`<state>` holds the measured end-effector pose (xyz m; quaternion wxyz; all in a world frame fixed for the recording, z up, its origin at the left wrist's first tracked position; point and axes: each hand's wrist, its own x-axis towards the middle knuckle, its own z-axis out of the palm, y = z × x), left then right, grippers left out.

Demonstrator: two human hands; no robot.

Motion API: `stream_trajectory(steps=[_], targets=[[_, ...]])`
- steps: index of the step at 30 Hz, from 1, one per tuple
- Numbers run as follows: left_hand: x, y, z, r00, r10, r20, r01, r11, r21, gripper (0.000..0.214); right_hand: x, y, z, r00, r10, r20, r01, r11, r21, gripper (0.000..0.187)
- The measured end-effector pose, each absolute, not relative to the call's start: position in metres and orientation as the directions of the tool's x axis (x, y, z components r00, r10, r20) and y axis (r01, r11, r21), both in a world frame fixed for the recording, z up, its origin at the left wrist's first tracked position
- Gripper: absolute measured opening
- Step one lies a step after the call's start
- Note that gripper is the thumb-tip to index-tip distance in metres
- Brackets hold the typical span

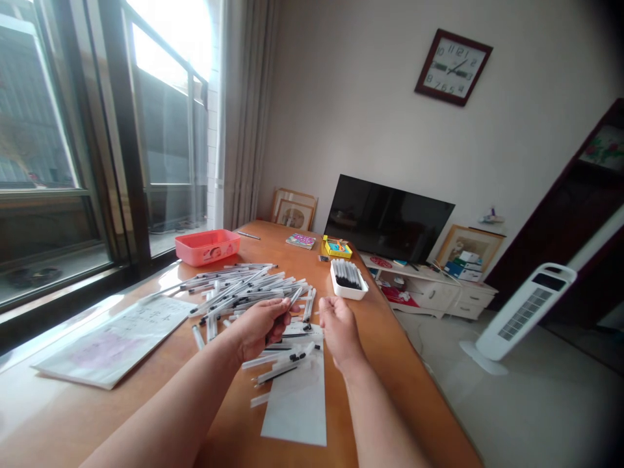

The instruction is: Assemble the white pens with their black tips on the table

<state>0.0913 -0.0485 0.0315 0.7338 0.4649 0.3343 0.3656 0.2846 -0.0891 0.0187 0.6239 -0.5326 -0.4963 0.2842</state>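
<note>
My left hand [268, 322] is closed around a slim clear pen [295, 297], whose end sticks out past the thumb. Just to its right, my right hand [338, 328] is closed with thumb and fingers pinched; what they hold, if anything, is too small or hidden to name. Beyond the left hand lies a large loose pile of clear pens with black ends [244, 286]. Under and between my forearms, a white sheet [297, 409] carries several loose pen parts, clear tubes and black caps [292, 357]. Past the right hand stands a white tray [351, 292] with upright-leaning pens, black ends down.
A red plastic basket [207, 250] stands by the window, and a paper booklet [112, 341] lies at the left. Farther back are a colourful book [301, 241] and a yellow box [336, 247]. The wooden table's [404, 390] right edge drops to the floor beside a white tower fan [526, 312].
</note>
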Motion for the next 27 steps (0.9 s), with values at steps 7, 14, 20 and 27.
stream_trajectory(steps=[7,14,20,27], targets=[[0.091,-0.046,0.042,0.39,0.89,-0.236,-0.479,0.415,0.774,0.02,0.26,-0.092,0.001,0.095,0.97,0.225,0.36,0.177,-0.916,0.032],[0.086,-0.039,0.039,0.37,0.915,-0.164,-0.607,0.371,0.702,0.016,0.259,-0.092,0.001,0.062,0.957,0.284,0.46,0.225,-0.859,0.033],[0.089,-0.041,0.038,0.351,0.931,-0.104,-0.627,0.316,0.712,0.015,0.25,-0.101,0.011,-0.025,0.944,0.328,0.518,0.293,-0.803,0.041],[0.091,-0.045,0.039,0.311,0.949,-0.058,-0.613,0.247,0.75,0.014,0.242,-0.105,0.012,-0.026,0.947,0.321,0.469,0.295,-0.832,0.035]])
